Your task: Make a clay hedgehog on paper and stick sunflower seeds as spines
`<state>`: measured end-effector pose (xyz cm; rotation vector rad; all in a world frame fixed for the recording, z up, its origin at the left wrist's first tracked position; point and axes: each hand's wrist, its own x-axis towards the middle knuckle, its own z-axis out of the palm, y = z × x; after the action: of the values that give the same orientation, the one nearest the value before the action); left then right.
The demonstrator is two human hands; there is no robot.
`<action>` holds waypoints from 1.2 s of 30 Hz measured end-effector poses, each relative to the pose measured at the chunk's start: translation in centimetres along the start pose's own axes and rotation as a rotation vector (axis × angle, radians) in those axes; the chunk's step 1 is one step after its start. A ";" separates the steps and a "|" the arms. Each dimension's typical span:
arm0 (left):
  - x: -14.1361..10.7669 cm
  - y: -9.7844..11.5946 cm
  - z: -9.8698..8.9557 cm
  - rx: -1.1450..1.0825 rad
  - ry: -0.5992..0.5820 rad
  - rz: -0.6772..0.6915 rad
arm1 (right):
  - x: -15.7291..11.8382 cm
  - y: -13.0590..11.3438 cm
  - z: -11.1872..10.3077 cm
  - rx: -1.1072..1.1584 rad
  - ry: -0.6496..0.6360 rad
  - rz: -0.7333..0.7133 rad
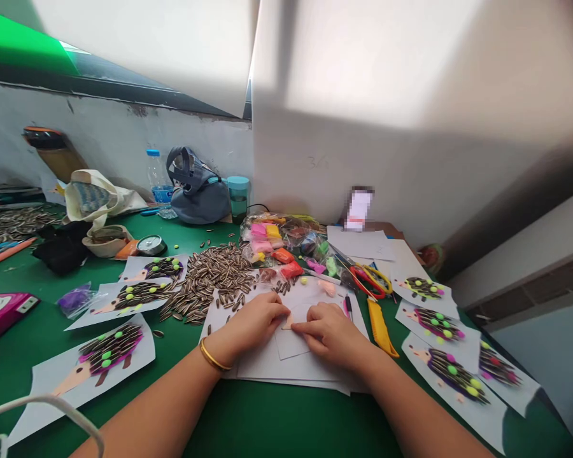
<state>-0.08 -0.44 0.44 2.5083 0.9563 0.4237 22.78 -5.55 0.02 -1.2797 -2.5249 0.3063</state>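
A small peach-coloured piece of modelling clay (pixel 289 320) lies flat on a small white card (pixel 291 345), over larger white paper sheets (pixel 253 369). My left hand (pixel 260 318), a gold bangle at its wrist, has its fingers drawn together, with thumb and fingertips at the clay's upper left edge. From the other side, my right hand (pixel 332 331) touches the clay with its outstretched index finger. The thumb stays apart from it, and the other fingers are bent. Fingers partly hide the clay. Another peach clay lump (pixel 327 288) sits beyond my right hand.
Sunflower seeds (pixel 214 277) are heaped left of the papers. Behind lie bagged coloured clays (pixel 267 238). Scissors (pixel 370 280), a yellow utility knife (pixel 382 327) and a black pen (pixel 348 308) are at right. Hedgehog pictures (pixel 107 353) flank both sides. A phone (pixel 359 208) leans against the wall.
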 end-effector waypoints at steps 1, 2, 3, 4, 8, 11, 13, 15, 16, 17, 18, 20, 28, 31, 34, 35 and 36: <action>0.0 0.0 0.0 0.002 0.001 0.000 | 0.0 0.0 0.0 0.005 0.001 0.005; 0.0 0.0 0.0 0.005 0.003 -0.001 | 0.0 0.1 0.0 0.014 0.009 0.009; 0.0 0.0 0.1 0.008 0.004 -0.001 | -0.1 0.3 0.0 0.025 0.022 0.013; 0.0 -0.1 0.1 0.012 0.005 -0.001 | -0.1 0.4 0.0 0.036 0.037 0.016; -0.1 0.0 0.0 0.011 0.011 0.004 | -0.1 0.8 0.2 0.048 0.042 0.007; -0.1 0.1 0.0 0.011 0.011 -0.002 | -0.1 0.5 0.2 0.032 0.010 0.003; 0.0 0.0 0.0 0.010 0.008 -0.002 | 0.0 0.2 0.1 0.029 0.007 0.006; 0.0 0.0 0.0 0.008 0.007 0.002 | 0.0 0.0 0.1 0.029 0.008 0.006; 0.0 0.0 0.0 0.007 0.008 0.005 | 0.0 -0.1 0.1 0.025 0.009 0.006; 0.0 0.0 0.0 0.006 0.009 0.006 | 0.0 -0.1 0.1 0.020 0.006 0.006; 0.0 0.0 0.0 0.006 0.010 0.006 | 0.0 -0.1 0.1 0.013 0.000 0.008; 0.0 0.0 0.0 0.007 0.014 0.004 | 0.0 -0.1 0.2 0.011 -0.006 0.013; 0.0 0.0 0.0 0.003 0.016 0.020 | 0.2 -0.3 0.4 0.005 0.020 0.026; 0.0 0.0 0.1 0.001 0.008 0.019 | 0.3 -0.1 0.7 0.007 0.052 0.036; -0.1 0.1 0.0 -0.003 -0.007 0.012 | 0.4 0.5 1.0 0.044 0.100 0.084; -0.1 0.2 0.0 -0.002 -0.009 0.012 | 0.4 0.7 1.1 0.056 0.109 0.098; -0.2 0.2 0.0 0.000 -0.010 0.013 | 0.4 0.8 1.2 0.065 0.111 0.107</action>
<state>-0.07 -0.72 0.54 2.5150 0.9370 0.4149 22.74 -4.80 -1.28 -1.3704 -2.3402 0.3292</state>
